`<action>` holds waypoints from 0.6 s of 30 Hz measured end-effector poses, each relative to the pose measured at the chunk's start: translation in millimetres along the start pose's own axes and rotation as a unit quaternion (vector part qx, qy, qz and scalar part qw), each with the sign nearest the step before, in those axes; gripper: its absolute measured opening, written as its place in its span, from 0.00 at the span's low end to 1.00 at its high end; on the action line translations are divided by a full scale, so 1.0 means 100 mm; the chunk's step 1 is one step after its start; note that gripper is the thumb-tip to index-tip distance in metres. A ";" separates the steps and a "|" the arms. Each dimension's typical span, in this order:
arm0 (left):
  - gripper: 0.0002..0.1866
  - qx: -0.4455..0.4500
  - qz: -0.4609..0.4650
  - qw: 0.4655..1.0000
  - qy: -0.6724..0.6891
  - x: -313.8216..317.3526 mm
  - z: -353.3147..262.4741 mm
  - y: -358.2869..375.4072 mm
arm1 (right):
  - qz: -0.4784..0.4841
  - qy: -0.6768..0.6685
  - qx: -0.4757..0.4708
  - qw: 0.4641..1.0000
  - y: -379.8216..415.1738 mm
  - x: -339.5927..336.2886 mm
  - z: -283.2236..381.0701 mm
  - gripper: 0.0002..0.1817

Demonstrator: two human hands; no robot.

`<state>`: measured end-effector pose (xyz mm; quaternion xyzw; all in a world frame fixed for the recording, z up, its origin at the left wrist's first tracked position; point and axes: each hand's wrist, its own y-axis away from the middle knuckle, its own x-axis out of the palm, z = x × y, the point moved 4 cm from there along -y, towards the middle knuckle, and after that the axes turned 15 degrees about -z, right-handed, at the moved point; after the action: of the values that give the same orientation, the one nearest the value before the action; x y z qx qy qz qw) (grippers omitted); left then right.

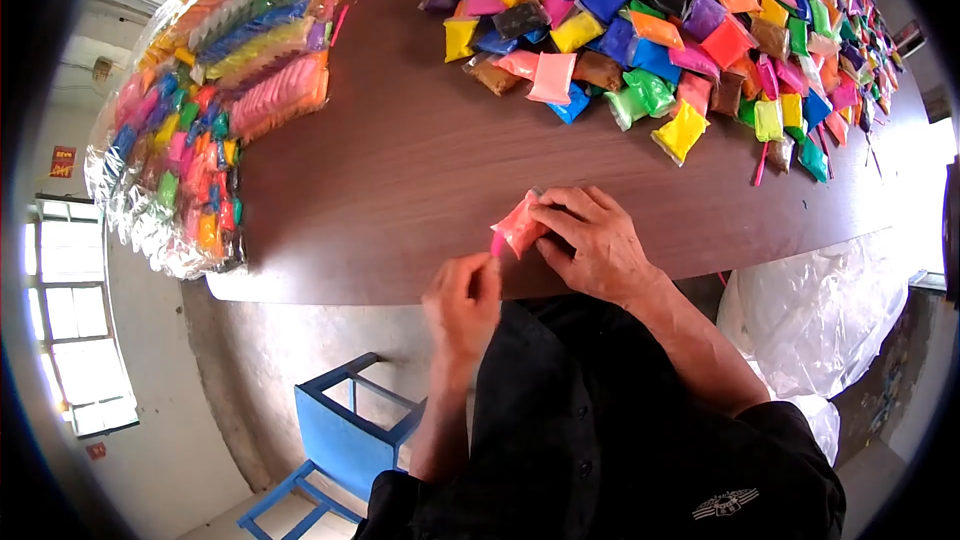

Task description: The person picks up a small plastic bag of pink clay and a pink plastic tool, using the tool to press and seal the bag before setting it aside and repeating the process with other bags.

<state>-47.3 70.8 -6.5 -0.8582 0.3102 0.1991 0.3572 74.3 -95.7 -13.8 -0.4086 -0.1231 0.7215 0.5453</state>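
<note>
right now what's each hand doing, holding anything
Left hand: closed, pinching a pink stick.
Right hand: closed on a pink packet at the table edge.

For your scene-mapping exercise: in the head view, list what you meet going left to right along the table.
Clear wrapped packs of coloured sticks → left hand → pink packet → right hand → pile of coloured packets.

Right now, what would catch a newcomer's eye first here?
The heap of bright packets at the table's far right stands out most. Next, wrapped bundles of coloured sticks lie along the far left edge. At the near edge, the right hand and left hand work one pink packet.
</note>
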 end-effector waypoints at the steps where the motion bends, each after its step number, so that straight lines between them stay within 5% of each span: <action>1: 0.03 0.021 0.006 1.000 0.020 0.03 -0.08 0.04 | -0.004 0.007 -0.001 1.000 0.00 0.01 0.00 0.21; 13: 0.03 -0.044 -0.004 0.998 -0.046 -0.01 0.13 -0.10 | -0.016 0.033 0.000 0.999 0.02 0.03 0.00 0.17; 18: 0.03 0.021 0.018 1.000 -0.007 0.15 -0.07 0.03 | -0.016 0.037 -0.002 0.999 0.01 0.04 0.00 0.16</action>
<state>-37.2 58.4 -11.9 -0.8435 0.3274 0.2052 0.3732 73.2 -92.7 -15.7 -0.4339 -0.1108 0.6968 0.5603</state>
